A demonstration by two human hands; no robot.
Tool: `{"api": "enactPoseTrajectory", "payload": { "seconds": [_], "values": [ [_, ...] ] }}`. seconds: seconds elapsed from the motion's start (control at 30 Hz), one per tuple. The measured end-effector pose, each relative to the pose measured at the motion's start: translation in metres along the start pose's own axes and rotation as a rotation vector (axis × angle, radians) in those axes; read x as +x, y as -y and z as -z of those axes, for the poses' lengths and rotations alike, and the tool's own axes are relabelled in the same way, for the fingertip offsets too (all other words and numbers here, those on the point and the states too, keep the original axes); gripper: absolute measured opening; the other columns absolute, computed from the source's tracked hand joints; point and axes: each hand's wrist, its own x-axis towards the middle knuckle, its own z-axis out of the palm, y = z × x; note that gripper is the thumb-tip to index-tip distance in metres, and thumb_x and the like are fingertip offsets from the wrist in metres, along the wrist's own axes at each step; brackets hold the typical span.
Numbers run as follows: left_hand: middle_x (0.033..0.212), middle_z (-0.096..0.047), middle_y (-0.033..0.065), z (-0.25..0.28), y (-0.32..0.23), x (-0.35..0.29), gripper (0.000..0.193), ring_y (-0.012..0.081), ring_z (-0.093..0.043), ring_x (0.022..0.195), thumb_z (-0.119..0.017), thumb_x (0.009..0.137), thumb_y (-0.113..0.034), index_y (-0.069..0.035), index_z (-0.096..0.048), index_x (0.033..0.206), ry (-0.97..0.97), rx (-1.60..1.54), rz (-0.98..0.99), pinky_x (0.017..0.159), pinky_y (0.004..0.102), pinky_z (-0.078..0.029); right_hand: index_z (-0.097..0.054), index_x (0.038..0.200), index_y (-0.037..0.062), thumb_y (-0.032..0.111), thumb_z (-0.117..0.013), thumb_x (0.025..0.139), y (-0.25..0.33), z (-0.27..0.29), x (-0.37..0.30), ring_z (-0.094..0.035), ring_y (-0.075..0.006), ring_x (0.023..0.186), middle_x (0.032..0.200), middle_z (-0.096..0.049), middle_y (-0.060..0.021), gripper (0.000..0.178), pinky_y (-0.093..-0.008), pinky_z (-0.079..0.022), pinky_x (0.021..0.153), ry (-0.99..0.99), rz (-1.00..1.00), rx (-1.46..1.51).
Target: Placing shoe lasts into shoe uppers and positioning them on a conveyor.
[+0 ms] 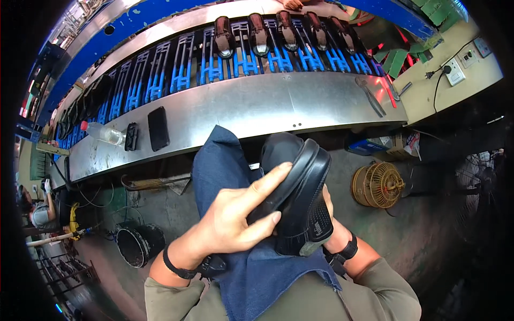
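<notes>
A black leather shoe stands tilted over my lap, its rounded end pointing away from me. My left hand grips its left side, with the index finger stretched along the edge and the thumb lower down. On the other side my right hand holds the shoe, most of its fingers hidden behind it. A dotted dark patch shows at the shoe's lower right. Dark blue cloth covers my lap beneath.
Ahead runs a steel bench beside a row of blue racks, several bearing shoes. A phone, plastic bottle and hammer lie on the bench. A black bucket and round wicker basket stand on the floor. Another person's hand shows across.
</notes>
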Motion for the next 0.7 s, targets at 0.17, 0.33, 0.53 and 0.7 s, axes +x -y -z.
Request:
{"api": "enactPoseTrajectory", "payload": {
  "seconds": [0.17,0.33,0.53,0.7],
  "values": [
    [0.117,-0.069,0.0262,-0.006,-0.002,-0.008,0.077,0.0326,-0.073,0.078,-0.069,0.076,0.003,0.006,-0.043,0.149,-0.096,0.127,-0.079,0.073,0.0367,-0.059,-0.044,0.145,-0.0047,0.023,-0.058,0.102,-0.002,-0.009,0.009,-0.063,-0.0276,0.119,0.137,-0.058,-0.0213,0.054,-0.0375,-0.055,0.102,0.204,0.065,0.235],
    [0.125,-0.066,0.0271,-0.003,-0.004,-0.014,0.08,0.034,-0.073,0.081,-0.069,0.073,0.005,0.007,-0.043,0.149,-0.108,0.138,-0.05,0.075,0.0362,-0.059,-0.045,0.145,-0.0052,0.039,-0.046,0.107,-0.007,-0.001,0.011,-0.061,-0.0287,0.123,0.139,-0.057,-0.0207,0.058,-0.0398,-0.052,0.106,0.189,-0.079,0.326],
    [0.137,-0.06,0.0262,-0.003,-0.005,-0.022,0.086,0.0285,-0.074,0.098,-0.083,0.078,-0.01,0.006,-0.04,0.15,-0.184,-0.173,0.049,0.084,0.0362,-0.06,-0.045,0.147,-0.0012,0.053,-0.032,0.108,0.005,-0.013,0.024,-0.061,-0.0313,0.126,0.141,-0.057,-0.0205,0.068,-0.0445,-0.05,0.108,0.272,-0.158,0.204],
    [0.141,-0.059,0.0217,0.009,0.005,-0.019,0.094,0.0243,-0.071,0.108,-0.088,0.079,-0.014,-0.001,-0.034,0.156,-0.212,-0.067,0.139,0.089,0.0367,-0.06,-0.042,0.15,-0.0006,0.054,-0.024,0.108,-0.006,-0.028,0.026,-0.062,-0.0277,0.123,0.141,-0.057,-0.0201,0.071,-0.0396,-0.055,0.102,0.071,-0.174,0.036]
  ]
}}
